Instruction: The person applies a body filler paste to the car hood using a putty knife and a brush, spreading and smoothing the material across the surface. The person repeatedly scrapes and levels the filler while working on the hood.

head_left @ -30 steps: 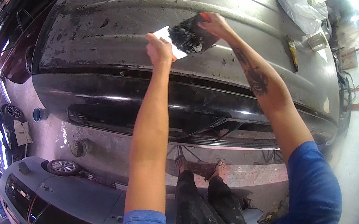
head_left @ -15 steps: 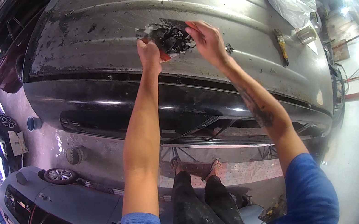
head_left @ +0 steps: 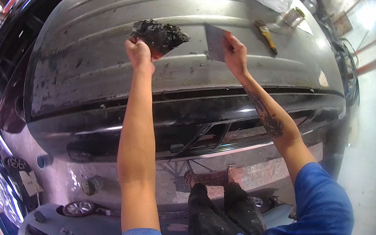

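Ribbed grey sheet of a vehicle roof (head_left: 105, 85) spreads from ten to two o'clock in my feed. At eleven, the left hand (head_left: 141, 56) grips a plate (head_left: 156, 55) with a red edge, heaped with ragged black material (head_left: 161, 34); toward half past one, the right hand (head_left: 236, 56) pinches a flat grey blade (head_left: 216, 42), well apart from that heap. From my remote seat I judge the work partway along: the black material sits gathered on the plate, and much of the roof shows plain grey, but dark patches (head_left: 79, 63) remain at ten o'clock. Near two, a brush (head_left: 264, 35) and a clear cup (head_left: 293, 17) rest unheld.
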The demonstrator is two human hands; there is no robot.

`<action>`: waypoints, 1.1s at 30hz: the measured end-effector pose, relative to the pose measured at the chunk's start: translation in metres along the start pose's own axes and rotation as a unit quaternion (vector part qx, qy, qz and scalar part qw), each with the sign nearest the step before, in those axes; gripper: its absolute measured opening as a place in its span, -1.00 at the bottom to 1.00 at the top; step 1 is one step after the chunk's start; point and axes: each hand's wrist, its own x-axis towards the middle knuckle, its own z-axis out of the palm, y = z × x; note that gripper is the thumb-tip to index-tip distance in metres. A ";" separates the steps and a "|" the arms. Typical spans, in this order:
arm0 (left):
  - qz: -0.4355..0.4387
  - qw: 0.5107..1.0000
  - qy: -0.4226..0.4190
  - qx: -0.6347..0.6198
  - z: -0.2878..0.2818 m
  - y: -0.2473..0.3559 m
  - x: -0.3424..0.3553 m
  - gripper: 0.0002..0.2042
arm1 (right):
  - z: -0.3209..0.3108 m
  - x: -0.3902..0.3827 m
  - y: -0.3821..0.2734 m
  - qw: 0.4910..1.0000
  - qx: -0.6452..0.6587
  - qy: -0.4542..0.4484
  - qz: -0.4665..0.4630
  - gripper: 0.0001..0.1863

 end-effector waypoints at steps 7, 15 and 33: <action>-0.091 0.993 -0.068 -0.025 0.094 0.019 -0.008 -0.74 | -0.142 0.017 0.103 0.871 0.112 0.344 0.332 -0.70; -0.085 0.986 -0.141 -0.035 0.235 0.013 -0.010 -0.64 | -0.226 0.097 0.210 0.862 -0.285 0.211 0.361 -0.45; 0.253 0.951 -0.071 0.164 0.659 0.011 0.126 -0.61 | -0.230 0.089 0.243 0.895 -0.345 0.131 0.253 -0.56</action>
